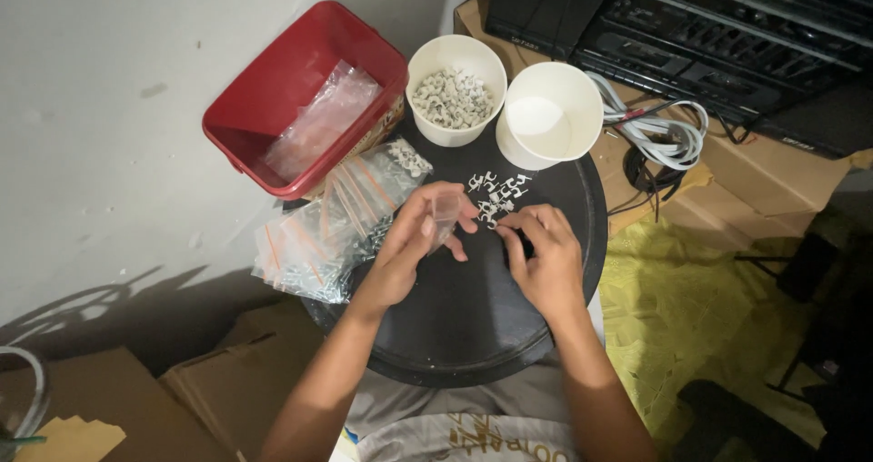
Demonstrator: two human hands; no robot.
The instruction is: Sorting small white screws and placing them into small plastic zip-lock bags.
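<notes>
My left hand (pixel 414 244) holds a small clear plastic bag (pixel 445 213) upright over the round black tray (pixel 473 335). My right hand (pixel 544 257) pinches at a small white clip from the loose white cable clips (pixel 498 192) scattered on the tray just beyond my fingers. Whether a clip sits between those fingertips is hard to tell. A pile of filled clear bags with orange strips (pixel 332 230) lies at the tray's left edge, beside my left hand.
A red plastic tub (pixel 273 89) with empty clear bags stands at the back left. A white cup full of clips (pixel 455 94) and an empty white cup (pixel 550 116) stand behind the tray. Grey cables (pixel 659 130), black audio gear (pixel 727 25) and cardboard boxes (pixel 218 380) surround it.
</notes>
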